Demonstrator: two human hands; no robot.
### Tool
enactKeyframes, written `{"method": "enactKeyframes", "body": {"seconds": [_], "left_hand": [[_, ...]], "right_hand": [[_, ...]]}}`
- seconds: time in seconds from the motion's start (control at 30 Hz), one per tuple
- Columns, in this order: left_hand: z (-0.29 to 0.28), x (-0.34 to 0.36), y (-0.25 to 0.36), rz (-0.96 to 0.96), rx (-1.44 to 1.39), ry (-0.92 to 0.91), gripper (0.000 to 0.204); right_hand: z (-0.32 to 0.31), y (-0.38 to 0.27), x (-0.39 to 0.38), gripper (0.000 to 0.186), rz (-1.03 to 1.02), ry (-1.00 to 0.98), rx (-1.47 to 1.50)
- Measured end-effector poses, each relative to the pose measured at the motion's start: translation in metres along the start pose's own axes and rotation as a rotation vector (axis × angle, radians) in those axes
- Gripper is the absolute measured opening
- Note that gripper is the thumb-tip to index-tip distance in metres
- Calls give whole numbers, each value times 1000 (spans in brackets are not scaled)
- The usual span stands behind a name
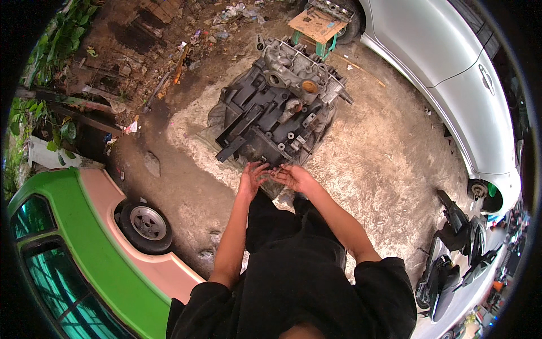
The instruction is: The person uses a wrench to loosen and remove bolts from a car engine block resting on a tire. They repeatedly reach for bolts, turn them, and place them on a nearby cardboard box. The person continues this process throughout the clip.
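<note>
A grimy engine block (254,113) with a silver metal housing (299,85) on top sits on a dark, crumpled sheet (220,116) on the ground. At its near edge, my left hand (254,178) has its fingers apart and slightly curled. Just beside it, my right hand (291,178) also has its fingers spread and bent toward the block's edge. I make out nothing held in either hand; whether the fingertips touch the metal is unclear.
A silver car (451,85) stands to the right, with motorcycles (451,243) below it. A green and pink vehicle (73,237) is at lower left. A small stool (322,48) with a board stands behind the engine; debris and plants (59,68) lie upper left.
</note>
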State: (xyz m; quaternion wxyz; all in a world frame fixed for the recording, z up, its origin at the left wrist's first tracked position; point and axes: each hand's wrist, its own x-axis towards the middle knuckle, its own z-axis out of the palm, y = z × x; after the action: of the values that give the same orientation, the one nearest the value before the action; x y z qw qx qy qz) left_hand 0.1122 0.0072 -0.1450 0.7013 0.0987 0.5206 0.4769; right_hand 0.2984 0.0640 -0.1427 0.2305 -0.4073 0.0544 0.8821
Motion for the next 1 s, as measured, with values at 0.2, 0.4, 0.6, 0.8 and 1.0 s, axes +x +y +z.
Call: {"method": "enactKeyframes", "body": {"seconds": [0.2,0.4,0.6,0.8,1.0], "left_hand": [[-9,1,1,14,-5,20,51],[13,3,-6,-45,15,-13,53],[36,6,-6,-63,55,-18,54],[49,13,-17,-81,120,72,52],[52,20,-27,-120,1,28,53]], "right_hand": [[-3,2,-6,19,107,-44,-184],[-43,-10,7,23,13,44,-616],[-80,-19,13,29,-35,94,-874],[-82,-24,20,28,-148,133,-936],[-76,-36,20,29,-182,142,-948]]}}
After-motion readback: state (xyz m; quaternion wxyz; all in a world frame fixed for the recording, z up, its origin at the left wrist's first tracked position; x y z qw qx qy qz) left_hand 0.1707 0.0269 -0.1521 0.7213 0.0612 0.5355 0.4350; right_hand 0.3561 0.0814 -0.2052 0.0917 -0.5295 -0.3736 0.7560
